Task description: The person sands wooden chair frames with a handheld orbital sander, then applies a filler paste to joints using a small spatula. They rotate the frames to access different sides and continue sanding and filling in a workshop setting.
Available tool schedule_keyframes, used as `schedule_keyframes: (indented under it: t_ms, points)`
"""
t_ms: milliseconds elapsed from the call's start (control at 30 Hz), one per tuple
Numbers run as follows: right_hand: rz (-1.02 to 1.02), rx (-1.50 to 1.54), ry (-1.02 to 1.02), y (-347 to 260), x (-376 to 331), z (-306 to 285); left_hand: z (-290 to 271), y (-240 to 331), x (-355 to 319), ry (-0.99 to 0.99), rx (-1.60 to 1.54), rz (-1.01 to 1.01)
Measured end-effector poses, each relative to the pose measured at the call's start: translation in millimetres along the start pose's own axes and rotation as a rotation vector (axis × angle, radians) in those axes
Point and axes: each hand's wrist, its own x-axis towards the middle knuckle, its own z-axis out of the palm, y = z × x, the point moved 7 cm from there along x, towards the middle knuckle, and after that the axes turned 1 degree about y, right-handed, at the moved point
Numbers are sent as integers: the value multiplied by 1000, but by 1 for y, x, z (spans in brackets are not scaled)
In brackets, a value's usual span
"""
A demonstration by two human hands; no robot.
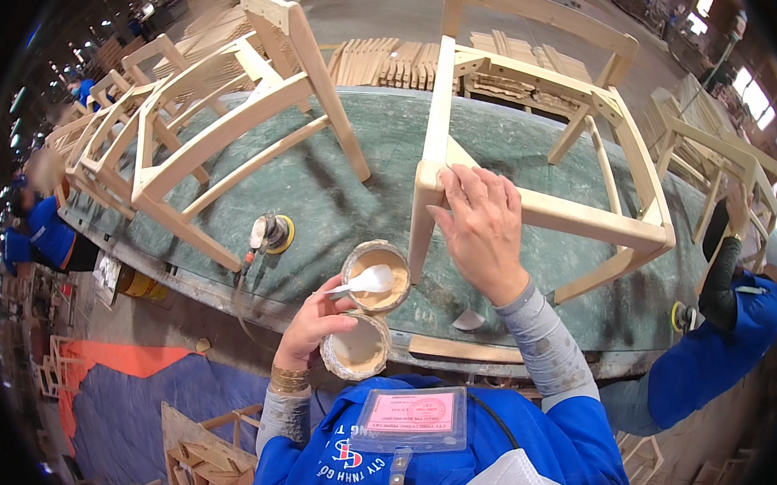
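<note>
My left hand (305, 332) is closed around a pair of joined round cups with crusted rims. The upper cup (401, 297) holds tan paste, and a white plastic spoon (369, 280) lies in it. The lower cup (356, 347) looks pale inside, with little in it. My right hand (483, 223) rests on the front left corner of an unfinished wooden chair frame (574, 217), thumb apart and fingers stretched over the wood. Whether anything small is under the fingertips is hidden. The frame has no seat panel and stands on the green worktable (333, 215).
Left of me on the table sit an orbital sander (274, 233) with its hose and another chair frame (260, 108). A white scraper blade (469, 320) and a wooden strip (464, 349) lie near the front edge. A co-worker in blue (715, 347) is at the right, beside another sander (680, 317).
</note>
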Motion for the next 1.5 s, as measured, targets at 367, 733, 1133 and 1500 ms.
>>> schedule_keyframes:
  t_ms: [367, 733, 1133, 1500]
  points:
    - [54, 7, -86, 11, -2, 5, -25, -4, 1, 23, 5, -3]
    - [88, -4, -65, -3, 4, 18, -15, 2, -9, 49, 2, -2]
    - [93, 539, -246, -32, -32, 11, 27, 32, 7, -19, 147, -43]
    - [125, 361, -410, -28, -26, 20, 50, 40, 15, -47, 252, -38]
